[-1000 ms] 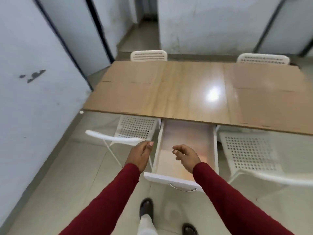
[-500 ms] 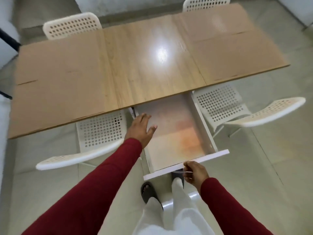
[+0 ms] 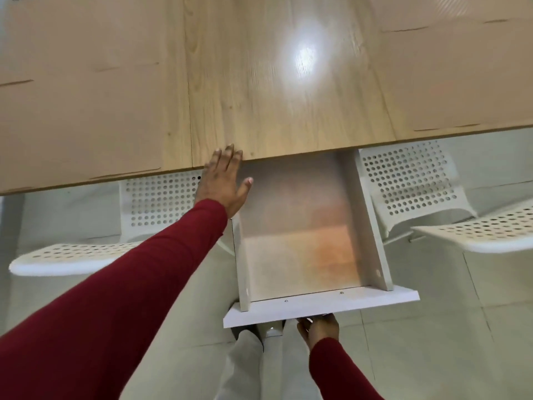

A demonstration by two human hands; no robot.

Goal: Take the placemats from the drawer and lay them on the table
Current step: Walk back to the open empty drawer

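A white drawer (image 3: 372,243) stands pulled out from under the wooden table (image 3: 274,105). Its pale floor (image 3: 300,243) shows an orange sheen, and I cannot make out any placemat in it. My left hand (image 3: 223,180) lies flat with fingers spread on the table's front edge, at the drawer's back left corner. My right hand (image 3: 318,327) is curled under the drawer's front panel (image 3: 317,306), gripping the handle there. Matte brown sheets (image 3: 86,96) (image 3: 455,73) lie flat on the table's left and right parts.
White perforated chairs stand on both sides of the drawer, one at the left (image 3: 155,200) and one at the right (image 3: 409,180), with their backrests (image 3: 72,256) (image 3: 478,232) jutting toward me. My legs and feet are below the drawer front on the tiled floor (image 3: 461,327).
My left hand has moved from the drawer's left wall up onto the table edge. The drawer reaches further out with my right hand on its handle. My view has tipped down, closer in.
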